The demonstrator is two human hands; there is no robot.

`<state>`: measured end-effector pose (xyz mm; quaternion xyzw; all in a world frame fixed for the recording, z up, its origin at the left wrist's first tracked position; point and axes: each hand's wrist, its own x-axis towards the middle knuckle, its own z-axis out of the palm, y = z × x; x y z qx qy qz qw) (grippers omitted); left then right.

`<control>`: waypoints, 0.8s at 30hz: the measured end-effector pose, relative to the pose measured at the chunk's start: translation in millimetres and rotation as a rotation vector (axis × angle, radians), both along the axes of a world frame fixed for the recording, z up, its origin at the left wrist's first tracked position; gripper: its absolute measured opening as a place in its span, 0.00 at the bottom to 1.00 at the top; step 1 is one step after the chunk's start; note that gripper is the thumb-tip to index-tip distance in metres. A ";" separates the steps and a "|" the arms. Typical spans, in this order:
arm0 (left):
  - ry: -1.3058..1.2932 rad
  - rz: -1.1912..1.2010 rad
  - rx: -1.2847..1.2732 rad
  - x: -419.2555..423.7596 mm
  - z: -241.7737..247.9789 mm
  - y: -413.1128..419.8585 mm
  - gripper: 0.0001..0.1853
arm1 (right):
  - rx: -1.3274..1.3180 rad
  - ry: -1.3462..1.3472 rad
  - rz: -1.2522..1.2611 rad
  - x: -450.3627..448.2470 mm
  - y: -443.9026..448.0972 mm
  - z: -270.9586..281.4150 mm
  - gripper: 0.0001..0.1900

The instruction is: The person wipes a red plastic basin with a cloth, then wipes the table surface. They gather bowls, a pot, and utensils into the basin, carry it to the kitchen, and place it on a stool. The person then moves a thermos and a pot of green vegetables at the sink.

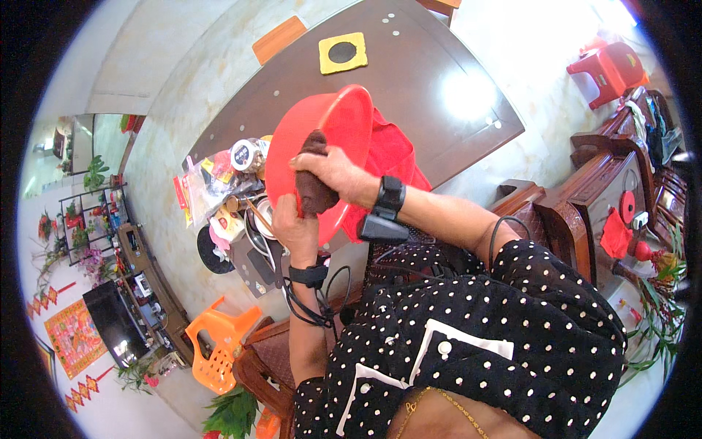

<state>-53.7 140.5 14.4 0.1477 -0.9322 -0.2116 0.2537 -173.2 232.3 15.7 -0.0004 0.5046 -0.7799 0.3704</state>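
Observation:
A red plastic basin (290, 129) is tilted on its side above the dark table, in front of me. My right hand (337, 173) grips a bunched dark-brown cloth (318, 195) against the basin. My left hand (296, 222) is closed at the basin's near-left part, beside the cloth's lower end; its fingertips are hidden. A bright red cloth (392, 151) lies behind the basin to the right, partly covered by it. Both wrists wear black straps with cables, and a dark box hangs at the right wrist.
On the dark table (406, 82) lies a yellow square mat (343, 53) with a black circle. Left of the basin crowd a clear jar (247, 156), plastic packets (208, 184) and a phone-like dark slab (260, 265). An orange plastic chair (219, 345) and carved wooden seating (581, 203) stand nearby.

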 end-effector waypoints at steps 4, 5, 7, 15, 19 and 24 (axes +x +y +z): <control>0.061 -0.038 -0.008 2.9 0.4 -2.9 0.13 | -0.106 -0.042 -0.012 -26.0 5.9 -1.2 0.17; 0.056 -0.028 0.008 8.0 0.3 -3.6 0.12 | -0.054 -0.184 -0.069 -46.6 4.8 -7.6 0.16; 0.109 -0.047 -0.068 17.6 -1.0 -4.7 0.12 | -0.166 -0.441 -0.139 -88.1 9.8 -24.9 0.13; 0.062 0.052 0.043 31.1 6.5 -3.8 0.12 | -0.220 -0.553 -0.164 -110.2 29.6 -54.2 0.15; -0.053 -0.039 -0.003 16.6 3.0 -6.6 0.11 | -0.201 -0.317 -0.048 -66.2 0.0 -24.5 0.17; 0.129 0.089 0.204 17.4 3.3 -10.2 0.05 | -0.272 -0.011 0.028 -58.4 -1.2 -3.9 0.18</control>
